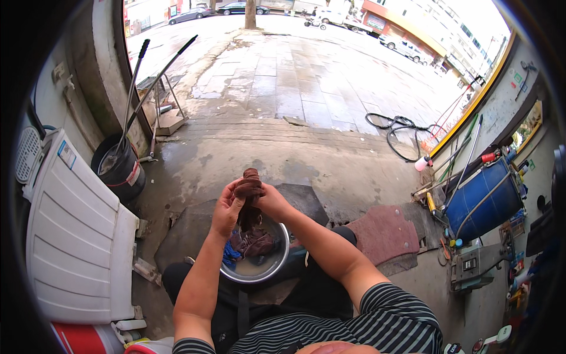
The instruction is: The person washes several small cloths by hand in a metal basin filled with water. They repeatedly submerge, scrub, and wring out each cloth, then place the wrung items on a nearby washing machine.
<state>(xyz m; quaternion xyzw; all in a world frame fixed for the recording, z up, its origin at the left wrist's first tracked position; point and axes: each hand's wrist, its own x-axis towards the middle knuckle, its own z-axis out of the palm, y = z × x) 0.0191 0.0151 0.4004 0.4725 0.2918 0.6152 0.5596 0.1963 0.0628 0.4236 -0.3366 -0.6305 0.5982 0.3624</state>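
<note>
A bunched, twisted brown cloth (250, 189) is gripped between my left hand (227, 208) and my right hand (273, 204), above a round metal basin (261, 279). Its lower end hangs down towards the basin. Cloudy water (252, 267) fills part of the basin. Lying in it are another dark brown cloth (258, 243) and a bright blue cloth (231, 255). The fingers of my right hand are partly hidden behind the bunched cloth.
On the left stand a white plastic appliance (75, 239) and a black bucket (132, 186) holding long-handled tools. A blue barrel (484, 197) is at the right, beyond a reddish mat (384, 236). A black hose (391, 132) lies coiled near the doorway.
</note>
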